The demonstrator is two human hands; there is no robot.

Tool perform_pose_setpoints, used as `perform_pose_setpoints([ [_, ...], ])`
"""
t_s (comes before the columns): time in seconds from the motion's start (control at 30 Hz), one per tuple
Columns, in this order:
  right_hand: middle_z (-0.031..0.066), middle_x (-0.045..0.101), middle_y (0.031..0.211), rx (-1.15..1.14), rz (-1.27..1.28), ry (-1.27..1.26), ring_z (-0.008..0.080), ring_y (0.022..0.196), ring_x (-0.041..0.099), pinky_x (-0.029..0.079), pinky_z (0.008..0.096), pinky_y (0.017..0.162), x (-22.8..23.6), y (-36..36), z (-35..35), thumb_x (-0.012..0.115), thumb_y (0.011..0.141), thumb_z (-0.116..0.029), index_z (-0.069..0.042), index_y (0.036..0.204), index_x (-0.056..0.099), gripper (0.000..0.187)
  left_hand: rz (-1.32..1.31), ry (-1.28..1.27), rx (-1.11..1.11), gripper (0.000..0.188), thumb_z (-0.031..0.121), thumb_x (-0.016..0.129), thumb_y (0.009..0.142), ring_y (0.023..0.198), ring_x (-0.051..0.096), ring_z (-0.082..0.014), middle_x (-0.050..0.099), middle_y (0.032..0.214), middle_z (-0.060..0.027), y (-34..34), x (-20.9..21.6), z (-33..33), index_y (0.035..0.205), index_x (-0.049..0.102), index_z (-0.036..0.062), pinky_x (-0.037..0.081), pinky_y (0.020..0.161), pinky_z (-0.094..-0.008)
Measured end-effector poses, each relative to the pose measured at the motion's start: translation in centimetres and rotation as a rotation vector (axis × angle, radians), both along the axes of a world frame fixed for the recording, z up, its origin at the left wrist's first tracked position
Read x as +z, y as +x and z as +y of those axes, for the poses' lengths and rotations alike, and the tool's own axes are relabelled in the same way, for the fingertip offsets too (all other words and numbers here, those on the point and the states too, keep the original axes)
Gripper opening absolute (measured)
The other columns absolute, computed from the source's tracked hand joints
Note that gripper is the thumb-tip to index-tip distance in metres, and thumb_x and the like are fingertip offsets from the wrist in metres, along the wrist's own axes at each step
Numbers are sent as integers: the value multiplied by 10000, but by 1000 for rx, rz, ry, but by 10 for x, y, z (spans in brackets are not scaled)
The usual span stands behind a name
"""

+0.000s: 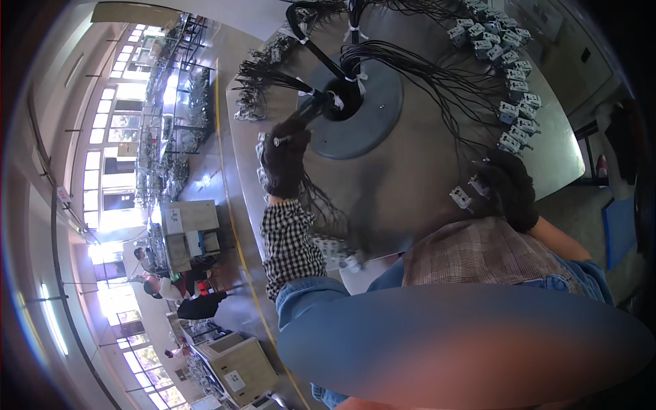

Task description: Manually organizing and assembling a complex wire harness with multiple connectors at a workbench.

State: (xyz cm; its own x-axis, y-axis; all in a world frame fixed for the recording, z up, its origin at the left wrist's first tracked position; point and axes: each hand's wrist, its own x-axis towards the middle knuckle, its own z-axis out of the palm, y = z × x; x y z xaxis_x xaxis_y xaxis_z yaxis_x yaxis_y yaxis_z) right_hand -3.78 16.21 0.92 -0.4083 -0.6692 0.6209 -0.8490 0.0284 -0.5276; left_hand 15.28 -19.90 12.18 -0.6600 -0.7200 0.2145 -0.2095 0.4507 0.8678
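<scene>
My left hand (287,160), in a dark glove, is closed around a black cable bundle (313,109) beside the opening of a round grey disc (383,113). Small light-coloured connector pieces show along that hand's outer edge, and thin cables hang below it. My right hand (514,193), also gloved, is at the near right edge of the table. Its fingers are curled at two small silver-white connector pieces (462,198); the fingertips are partly hidden. More connectors (518,126) on thin black cables (437,75) lie in a curved row beyond the right hand.
The metal table (424,184) has a curved right edge. Another cable bundle (270,74) with connectors lies at its far left. More connectors (345,256) hang by the near left edge. Across the aisle are cabinets (239,369), racks and people (167,287). A blue panel (618,232) stands at right.
</scene>
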Motion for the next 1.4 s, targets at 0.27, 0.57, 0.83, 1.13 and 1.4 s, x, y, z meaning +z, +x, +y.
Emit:
perform_pose_setpoints([
  [0.27, 150, 569, 1115, 66, -19, -28, 296, 930, 618, 541, 356, 752, -20, -24, 0, 735, 731, -138, -40, 1041, 606, 350, 112, 55, -46, 261, 182, 629, 857, 873, 612, -122, 653, 956, -55, -62, -19, 38, 1083, 613, 53, 488, 745, -263],
  [0.57, 73, 612, 1038, 101, -1197, -13, 115, 917, 596, 496, 257, 787, -21, -19, 7, 582, 908, -118, -20, 1186, 559, 296, 144, -39, 259, 172, 149, 600, 883, 833, 599, -151, 632, 914, -58, -90, -31, 105, 1010, 636, 39, 495, 748, -266],
  [0.83, 73, 615, 1080, 69, -1252, -270, 118, 978, 589, 496, 257, 844, -60, -8, 11, 577, 912, -106, -11, 1202, 549, 306, 214, -8, 170, 289, 208, 449, 954, 738, 539, -72, 595, 812, -41, -53, -49, 118, 1039, 635, 5, 428, 614, -203],
  [1.13, 96, 629, 1106, -184, -780, -93, 158, 1002, 615, 489, 296, 871, -60, -6, 12, 603, 903, -186, -80, 1197, 570, 314, 508, -401, -572, 205, 111, 563, 882, 994, 556, -173, 561, 1086, -126, -74, -87, 170, 1033, 571, -26, 453, 843, -319],
  [1.4, 80, 643, 1022, -238, -449, -124, 128, 930, 636, 521, 277, 824, -65, -5, 13, 599, 904, -141, -54, 1195, 557, 307, 209, 231, -527, 313, 265, 581, 847, 828, 540, -163, 615, 893, -79, -113, -100, 173, 962, 614, -24, 423, 761, -292],
])
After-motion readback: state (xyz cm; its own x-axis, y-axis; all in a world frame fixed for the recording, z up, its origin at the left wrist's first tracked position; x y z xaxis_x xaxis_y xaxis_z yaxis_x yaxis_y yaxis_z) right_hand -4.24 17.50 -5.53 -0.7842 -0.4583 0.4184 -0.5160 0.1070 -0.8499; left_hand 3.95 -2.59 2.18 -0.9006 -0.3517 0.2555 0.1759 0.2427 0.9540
